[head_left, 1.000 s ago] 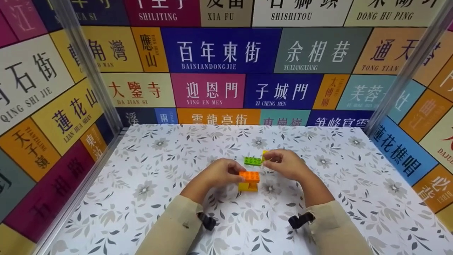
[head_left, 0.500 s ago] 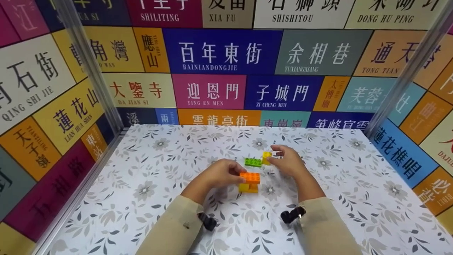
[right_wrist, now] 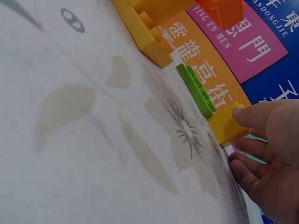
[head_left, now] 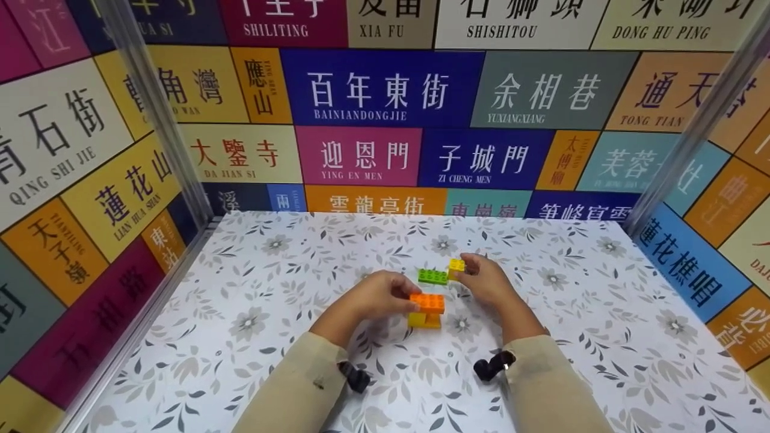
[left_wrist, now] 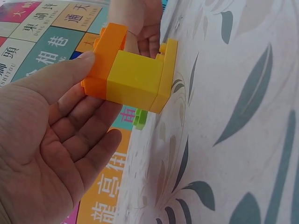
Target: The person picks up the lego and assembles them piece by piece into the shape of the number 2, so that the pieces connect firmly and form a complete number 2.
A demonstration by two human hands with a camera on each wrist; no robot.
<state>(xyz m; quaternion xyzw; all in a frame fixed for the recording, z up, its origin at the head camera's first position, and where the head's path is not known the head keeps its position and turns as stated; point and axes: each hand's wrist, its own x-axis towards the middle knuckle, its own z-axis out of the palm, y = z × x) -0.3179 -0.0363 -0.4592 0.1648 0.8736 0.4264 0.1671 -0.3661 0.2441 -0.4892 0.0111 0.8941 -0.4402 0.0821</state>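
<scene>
Left hand [head_left: 379, 294]: thumb and fingers pinch the orange studded toy brick [head_left: 427, 304], top of a C-shaped stack; yellow block [left_wrist: 134, 77] below it, thin yellow studded plate [left_wrist: 166, 74] at base, on or just above the floral-patterned desk [head_left: 180, 361]. Right hand [head_left: 488, 281]: thumb and fingers grip the small yellow brick [head_left: 456, 267], just right of the green studded brick [head_left: 432, 276], beyond the stack.
</scene>
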